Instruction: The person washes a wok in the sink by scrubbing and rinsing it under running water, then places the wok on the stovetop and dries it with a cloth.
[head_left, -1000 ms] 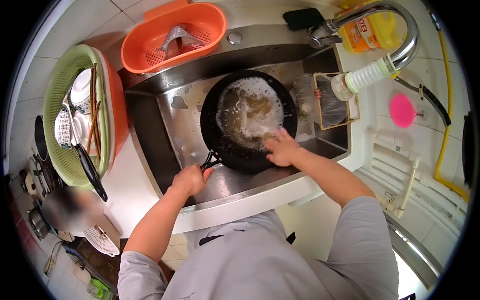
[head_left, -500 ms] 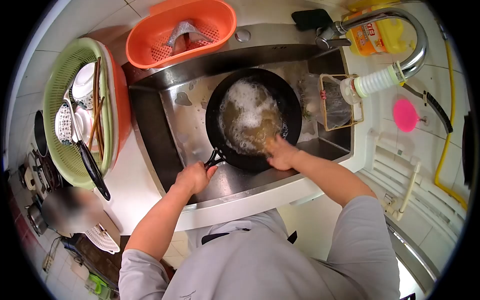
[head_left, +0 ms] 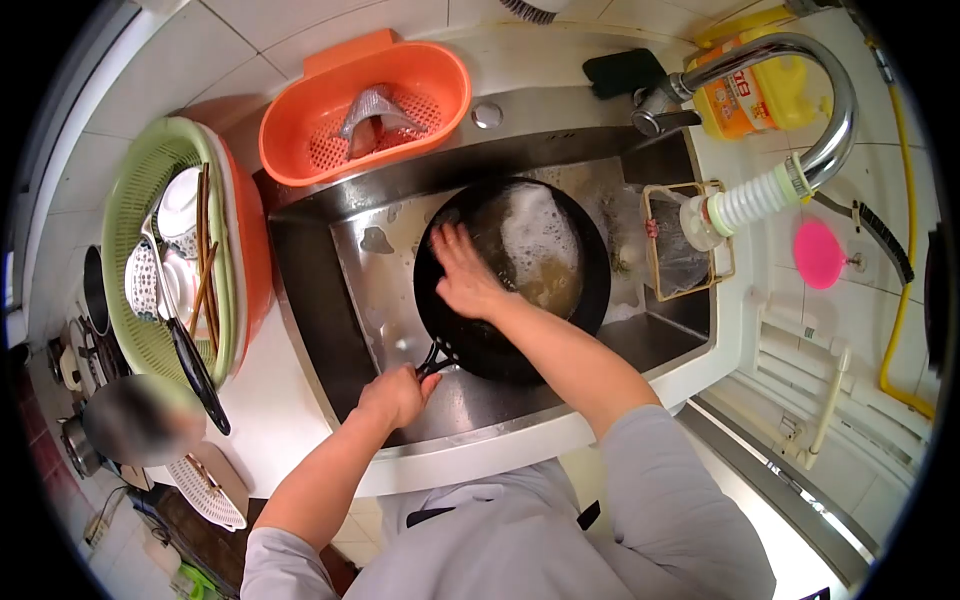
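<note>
Green basket, bowls and chopsticks inside: left of black wok. Left hand: fingers clamped on wok's handle. Right hand: over wok's left inner side, fingers slightly apart. Wok: in sink, foamy water inside. Faucet: right of wok.

My sleeves: plain pale grey
Pan before me: black; foam white, water murky tan
Far basket: orange
Left strainer: pale green
Bowls in it: white, small dark pattern
Chopsticks: brown
Far-right bottle: yellow, orange label, white characters
Right wall disc: bright pink
</note>
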Action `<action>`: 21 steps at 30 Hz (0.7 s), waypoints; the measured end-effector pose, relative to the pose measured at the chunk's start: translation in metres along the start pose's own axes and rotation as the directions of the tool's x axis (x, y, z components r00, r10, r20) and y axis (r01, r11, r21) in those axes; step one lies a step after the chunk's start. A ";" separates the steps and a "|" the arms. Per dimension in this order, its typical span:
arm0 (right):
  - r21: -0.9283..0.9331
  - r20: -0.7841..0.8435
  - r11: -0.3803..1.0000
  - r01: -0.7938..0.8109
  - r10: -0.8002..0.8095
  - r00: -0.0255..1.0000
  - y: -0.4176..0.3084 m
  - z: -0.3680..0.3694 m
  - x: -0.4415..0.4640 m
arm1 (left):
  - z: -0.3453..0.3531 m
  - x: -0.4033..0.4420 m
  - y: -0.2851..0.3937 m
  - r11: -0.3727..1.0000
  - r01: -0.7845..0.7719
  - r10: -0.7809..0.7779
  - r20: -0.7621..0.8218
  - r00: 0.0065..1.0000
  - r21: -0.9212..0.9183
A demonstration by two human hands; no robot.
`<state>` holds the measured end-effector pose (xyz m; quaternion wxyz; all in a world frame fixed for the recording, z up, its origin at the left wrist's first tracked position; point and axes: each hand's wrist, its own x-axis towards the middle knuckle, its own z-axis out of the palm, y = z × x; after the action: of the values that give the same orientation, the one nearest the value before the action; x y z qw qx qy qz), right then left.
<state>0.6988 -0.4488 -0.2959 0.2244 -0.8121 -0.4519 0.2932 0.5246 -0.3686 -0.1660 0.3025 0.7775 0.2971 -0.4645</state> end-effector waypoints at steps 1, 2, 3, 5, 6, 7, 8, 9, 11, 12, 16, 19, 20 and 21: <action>-0.199 0.022 0.976 -0.083 0.090 0.996 0.002 -0.021 0.007 | -0.002 -0.001 0.001 1.000 0.018 -0.018 0.011 1.000 0.007; -0.390 0.027 0.907 -0.157 0.181 0.983 0.007 -0.042 0.011 | -0.004 -0.001 0.002 1.000 0.014 -0.014 0.010 1.000 0.011; -0.362 -0.038 0.903 -0.230 0.233 0.972 0.023 -0.048 0.008 | -0.004 -0.001 0.002 1.000 0.013 -0.013 0.011 1.000 0.012; -0.456 -0.025 0.845 -0.280 0.303 0.953 0.048 -0.072 -0.002 | -0.004 -0.004 0.001 1.000 0.010 -0.010 0.011 1.000 0.008; -0.575 0.046 0.782 -0.243 0.327 0.944 0.055 -0.088 -0.008 | -0.003 -0.003 0.001 1.000 0.008 -0.008 0.007 1.000 0.004; -0.568 0.041 0.790 -0.229 0.305 0.952 0.074 -0.089 -0.021 | -0.002 -0.003 0.001 1.000 0.006 -0.006 0.004 1.000 -0.001; -0.563 0.036 0.798 -0.215 0.283 0.958 0.098 -0.082 -0.036 | -0.001 -0.002 0.000 1.000 0.005 -0.005 0.002 1.000 0.001; -0.558 0.030 0.805 -0.200 0.261 0.965 0.108 -0.078 -0.045 | 0.001 -0.001 -0.001 1.000 0.004 -0.004 -0.001 1.000 0.001; -0.603 0.109 0.782 -0.158 0.278 0.954 0.102 -0.073 -0.060 | 0.002 -0.001 -0.003 1.000 0.002 -0.002 -0.008 1.000 -0.006; -0.621 0.150 0.772 -0.138 0.290 0.945 0.098 -0.070 -0.068 | 0.003 -0.001 -0.003 1.000 0.000 0.000 -0.007 1.000 -0.009; -0.344 0.140 0.912 -0.222 0.283 0.949 0.081 -0.016 -0.061 | 0.004 0.001 -0.003 1.000 -0.009 0.009 -0.029 1.000 -0.009; -0.447 0.301 0.889 -0.093 0.248 0.921 0.045 -0.025 -0.060 | -0.002 -0.002 0.004 0.999 0.030 -0.030 0.016 0.999 0.022; -0.393 0.221 0.919 -0.018 0.114 0.969 0.057 -0.013 -0.064 | -0.002 -0.002 0.005 0.999 0.028 -0.029 0.017 0.999 0.019; -0.346 0.132 0.936 0.065 -0.020 0.991 0.050 -0.012 -0.065 | -0.001 -0.001 0.004 1.000 0.027 -0.027 0.019 0.999 0.016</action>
<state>0.7099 -0.5314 -0.3009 0.0539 -0.8089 -0.5276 0.2538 0.5280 -0.3705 -0.1634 0.2930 0.7712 0.3012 -0.4781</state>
